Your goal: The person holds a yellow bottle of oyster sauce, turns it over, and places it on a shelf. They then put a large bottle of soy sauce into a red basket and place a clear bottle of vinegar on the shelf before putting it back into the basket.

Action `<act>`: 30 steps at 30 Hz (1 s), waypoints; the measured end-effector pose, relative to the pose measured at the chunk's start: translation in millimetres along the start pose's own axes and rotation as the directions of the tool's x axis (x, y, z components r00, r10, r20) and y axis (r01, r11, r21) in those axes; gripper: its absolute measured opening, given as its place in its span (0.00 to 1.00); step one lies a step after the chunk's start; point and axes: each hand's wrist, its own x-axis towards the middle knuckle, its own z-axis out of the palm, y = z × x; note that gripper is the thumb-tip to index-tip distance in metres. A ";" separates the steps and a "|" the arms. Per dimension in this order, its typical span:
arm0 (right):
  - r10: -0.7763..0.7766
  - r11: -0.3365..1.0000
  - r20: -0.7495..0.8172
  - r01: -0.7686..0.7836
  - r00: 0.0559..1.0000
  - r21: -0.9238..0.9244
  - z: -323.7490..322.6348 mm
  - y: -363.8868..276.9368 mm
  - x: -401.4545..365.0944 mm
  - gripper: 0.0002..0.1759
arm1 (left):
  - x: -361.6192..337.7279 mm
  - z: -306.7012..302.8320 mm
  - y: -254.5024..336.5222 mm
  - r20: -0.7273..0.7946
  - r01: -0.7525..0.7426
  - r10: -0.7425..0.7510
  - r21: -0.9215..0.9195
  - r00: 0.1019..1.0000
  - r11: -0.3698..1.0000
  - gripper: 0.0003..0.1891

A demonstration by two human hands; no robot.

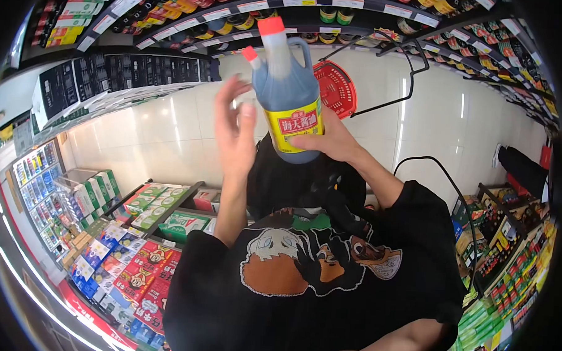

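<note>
A large soy sauce bottle (pixel 290 92) with a yellow and red label, a handle and two red caps is held up in front of my body. My right hand (pixel 335 139) grips its lower right side, the thumb across the label and the other fingers hidden behind. Left of the bottle, my left hand (pixel 237 121) is raised with its fingers bent and apart, slightly blurred, holding nothing. It appears close to the bottle, but whether it touches is hard to tell.
A red basket (pixel 337 88) stands on the pale tiled floor (pixel 190 126) beyond the bottle. Shelves of jars (pixel 328 15) run along the far side. Boxed goods (pixel 148 267) are stacked at lower left. Another person's dark-clothed leg (pixel 521 168) shows at right.
</note>
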 end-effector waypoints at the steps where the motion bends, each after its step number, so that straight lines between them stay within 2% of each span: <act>1: 0.014 1.000 0.024 -0.014 1.000 0.003 2.8 -8.5 1.4 0.42 | -5.9 3.6 -10.3 0.102 0.155 -0.135 -0.219 0.986 0.963 0.32; 2: 0.030 1.000 0.045 -0.030 0.999 0.005 5.9 -16.4 1.9 0.40 | -8.6 7.4 -13.3 0.233 0.319 -0.240 -0.409 0.942 0.855 0.34; 3: 0.004 0.999 0.078 0.000 0.997 -0.046 9.7 -24.1 3.6 0.38 | -8.8 7.9 -16.1 0.236 0.318 -0.238 -0.413 0.942 0.853 0.34; 4: -0.003 0.999 0.073 0.006 0.997 -0.050 15.6 -30.3 5.8 0.38 | -2.4 6.7 -13.4 0.315 0.365 -0.237 -0.456 0.919 0.811 0.35; 5: 0.024 0.996 0.002 -0.024 1.000 -0.082 21.6 -36.3 9.2 0.38 | 6.7 4.2 -10.7 0.393 0.410 -0.224 -0.493 0.892 0.767 0.36; 6: 0.050 0.992 -0.075 -0.058 0.996 -0.110 27.5 -41.2 11.7 0.37 | 15.5 0.1 -6.8 0.400 0.405 -0.212 -0.496 0.892 0.768 0.36; 8: -0.021 0.982 -0.041 0.013 0.999 -0.190 39.5 -50.0 18.8 0.36 | 34.3 -7.4 2.1 0.495 0.556 -0.293 -0.551 0.818 0.622 0.36; 10: -0.036 0.982 -0.174 0.002 0.984 -0.188 55.9 -56.3 30.4 0.37 | 48.9 -16.1 -4.4 0.508 0.552 -0.258 -0.598 0.822 0.580 0.36; 12: -0.055 0.971 -0.156 0.016 0.986 -0.238 69.1 -50.5 42.3 0.38 | 62.1 -29.5 -17.5 0.562 0.563 -0.198 -0.606 0.803 0.563 0.35; 14: -0.093 0.987 -0.243 0.058 0.966 -0.148 88.3 -43.6 53.9 0.37 | 72.3 -39.4 -23.7 0.536 0.548 -0.202 -0.630 0.819 0.551 0.35; 16: -0.104 0.985 -0.257 0.064 0.961 -0.160 92.6 -22.9 67.8 0.40 | 80.2 -51.0 -42.1 0.554 0.562 -0.179 -0.665 0.813 0.491 0.34; 17: -0.118 0.972 -0.271 0.056 0.955 -0.227 93.0 -11.4 73.6 0.40 | 84.6 -54.6 -48.5 0.565 0.580 -0.173 -0.699 0.807 0.418 0.36; 18: -0.131 0.956 -0.283 0.045 0.950 -0.290 95.3 -4.2 78.6 0.40 | 88.2 -57.6 -52.5 0.574 0.586 -0.167 -0.697 0.802 0.414 0.36; 19: -0.134 0.956 -0.295 0.046 0.946 -0.289 103.8 -3.8 82.5 0.40 | 93.4 -61.4 -49.6 0.561 0.558 -0.098 -0.760 0.822 0.334 0.38; 20: -0.212 0.944 -0.279 0.123 0.937 -0.306 114.3 -4.2 84.6 0.41 | 99.8 -67.6 -47.3 0.540 0.530 -0.032 -0.811 0.841 0.247 0.39; 21: -0.289 0.925 -0.261 0.199 0.921 -0.323 124.2 -4.7 86.7 0.42 | 107.9 -75.7 -46.3 0.568 0.541 0.018 -0.794 0.823 0.276 0.48; 22: -0.294 0.923 -0.273 0.199 0.916 -0.329 132.6 -5.1 89.1 0.42 | 114.3 -80.8 -51.6 0.576 0.548 0.027 -0.791 0.817 0.272 0.48; 24: -0.279 0.958 -0.229 0.254 0.933 -0.131 147.8 -6.3 94.7 0.41 | 124.7 -87.9 -68.5 0.591 0.629 0.261 -0.772 0.764 -0.092 0.54; 25: -0.286 0.956 -0.237 0.259 0.929 -0.136 154.1 -6.2 98.1 0.41 | 128.2 -92.7 -74.0 0.618 0.648 0.219 -0.755 0.755 -0.103 0.58; 26: -0.274 0.961 -0.246 0.253 0.930 -0.113 159.6 -5.9 101.5 0.40 | 130.9 -97.2 -78.1 0.621 0.653 0.229 -0.750 0.749 -0.103 0.58; 28: -0.275 0.961 -0.252 0.257 0.928 -0.103 167.5 -6.4 109.3 0.40 | 136.1 -105.9 -82.5 0.583 0.594 0.210 -0.804 0.785 0.009 0.60; 29: -0.303 0.951 -0.235 0.279 0.924 -0.130 170.7 -5.7 113.2 0.41 | 134.6 -112.5 -88.8 0.581 0.576 0.113 -0.814 0.806 0.074 0.60; 30: -0.329 0.941 -0.214 0.300 0.920 -0.158 174.1 -4.9 116.6 0.42 | 133.7 -120.6 -91.2 0.576 0.571 0.125 -0.817 0.808 0.074 0.60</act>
